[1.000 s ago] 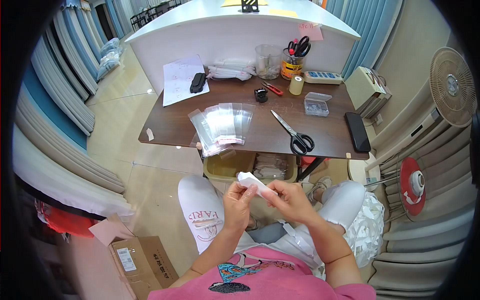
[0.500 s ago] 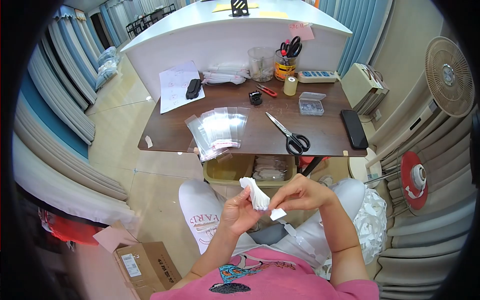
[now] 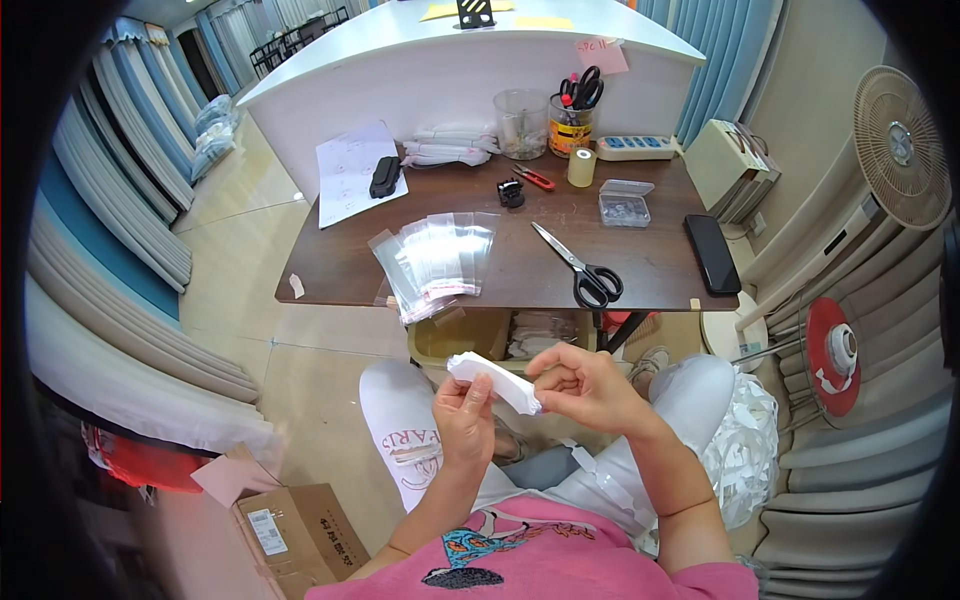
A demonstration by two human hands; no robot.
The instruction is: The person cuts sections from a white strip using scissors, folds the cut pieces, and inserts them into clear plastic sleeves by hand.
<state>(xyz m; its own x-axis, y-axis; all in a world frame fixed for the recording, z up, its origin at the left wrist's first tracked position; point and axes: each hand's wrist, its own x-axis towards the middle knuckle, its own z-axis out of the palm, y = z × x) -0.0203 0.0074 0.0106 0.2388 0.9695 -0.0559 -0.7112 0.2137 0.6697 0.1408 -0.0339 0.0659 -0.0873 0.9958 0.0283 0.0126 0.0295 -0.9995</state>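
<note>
Head view is showing a dark brown table [image 3: 655,270] standing before a seated person's white-trousered legs [image 3: 690,395], with a heap of white scraps [image 3: 748,455] resting beside the right one. Under the table's front edge, a yellowish bin [image 3: 450,345] is sitting. Clear plastic bags [image 3: 440,258] are lying fanned near that edge, black-handled scissors [image 3: 595,285] are lying to their right, and a black phone [image 3: 711,255] is lying farther right. Held above the gap between the knees — the left hand [image 3: 465,425] is gripping it between thumb and fingers — is a white bundle [image 3: 507,381]. The right hand [image 3: 590,392] is curling its fingers, touching the bundle's right end — pinching or merely touching, I cannot tell.
</note>
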